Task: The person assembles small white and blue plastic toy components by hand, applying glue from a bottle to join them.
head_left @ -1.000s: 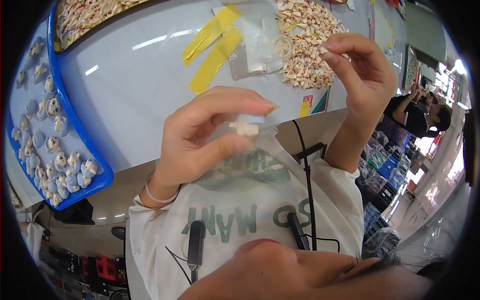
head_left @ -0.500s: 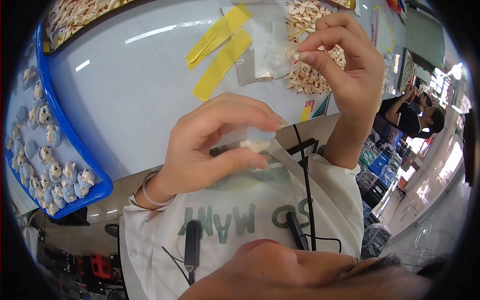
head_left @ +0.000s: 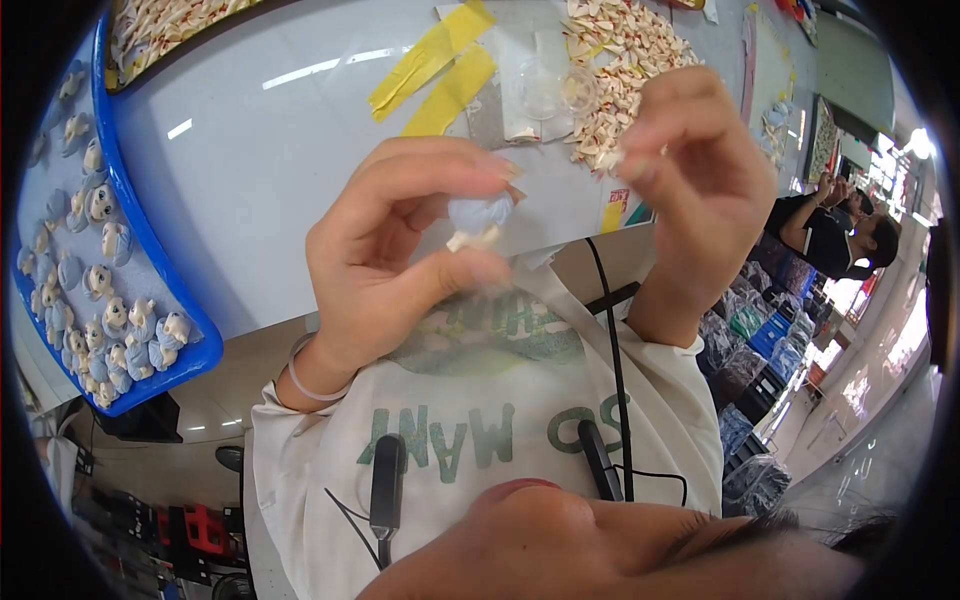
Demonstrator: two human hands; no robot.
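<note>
My left hand is closed in a pinch around a small doll figurine head with pale blue hair and a cream lower part, held above the table's near edge. To the right, my right hand is smeared by motion, its thumb and fingertips drawn together. They are at the near edge of a pile of small cream pieces with reddish marks; what they hold, if anything, I cannot make out. Left of that pile lie a clear round dish and a smaller clear round cap.
A blue tray of similar figurine heads stands at the left. Another tray of cream pieces is at the far left. Yellow tape strips cross the white table. A black cable hangs in front of me. People work at the right.
My right hand has moved nearer, from beside the clear dish to the pile's near edge; the clear cap now lies by the dish. My left hand has moved left and away with the figurine head.
</note>
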